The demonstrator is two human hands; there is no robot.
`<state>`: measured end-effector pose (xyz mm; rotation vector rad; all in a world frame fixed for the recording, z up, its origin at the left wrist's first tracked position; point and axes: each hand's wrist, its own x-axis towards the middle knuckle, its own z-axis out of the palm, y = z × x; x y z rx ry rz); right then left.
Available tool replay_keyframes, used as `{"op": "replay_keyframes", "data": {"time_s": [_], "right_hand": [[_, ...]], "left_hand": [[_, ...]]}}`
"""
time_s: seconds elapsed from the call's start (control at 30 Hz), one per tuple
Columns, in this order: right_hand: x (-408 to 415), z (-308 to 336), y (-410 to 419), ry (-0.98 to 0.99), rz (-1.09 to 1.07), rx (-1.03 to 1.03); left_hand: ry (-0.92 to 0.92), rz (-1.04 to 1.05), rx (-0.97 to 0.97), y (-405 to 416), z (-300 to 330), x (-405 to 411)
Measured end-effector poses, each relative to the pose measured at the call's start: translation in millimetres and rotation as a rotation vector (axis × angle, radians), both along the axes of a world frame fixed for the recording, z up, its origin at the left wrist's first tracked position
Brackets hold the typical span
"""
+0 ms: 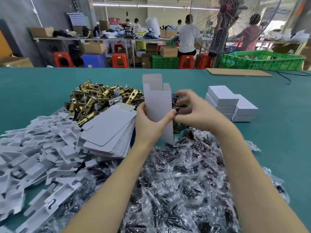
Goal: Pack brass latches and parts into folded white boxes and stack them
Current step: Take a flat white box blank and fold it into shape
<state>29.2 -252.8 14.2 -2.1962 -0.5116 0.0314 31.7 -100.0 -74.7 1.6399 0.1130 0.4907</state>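
Left hand (148, 120) grips the upright open box (158, 105); right hand (193, 110), blurred behind it, grasp indeterminate: keep box mouth steady for loading.

A teal table (33, 91) fronts a workshop: grey wall (20, 22), red stools (63, 59), green crates (262, 62), a large fan (232, 22), strip lights (138, 5) overhead.

Bright, even overhead light; edges bow, and the right hand (198, 110) looks motion-blurred.
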Motion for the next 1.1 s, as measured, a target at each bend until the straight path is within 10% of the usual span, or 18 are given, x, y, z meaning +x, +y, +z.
{"op": "replay_keyframes", "data": {"time_s": [0.27,0.57,1.1], "right_hand": [[-14,30,20,-0.345,-0.020,-0.170],[-10,24,28,-0.272,-0.139,-0.414],[0,18,24,-0.336,-0.164,-0.213]], "left_hand": [[-0.091,0.081,0.165,-5,-1,-5],[-0.112,0.140,0.287,-11,0,-7],[-0.105,0.172,0.342,-13,3,-14]]}}
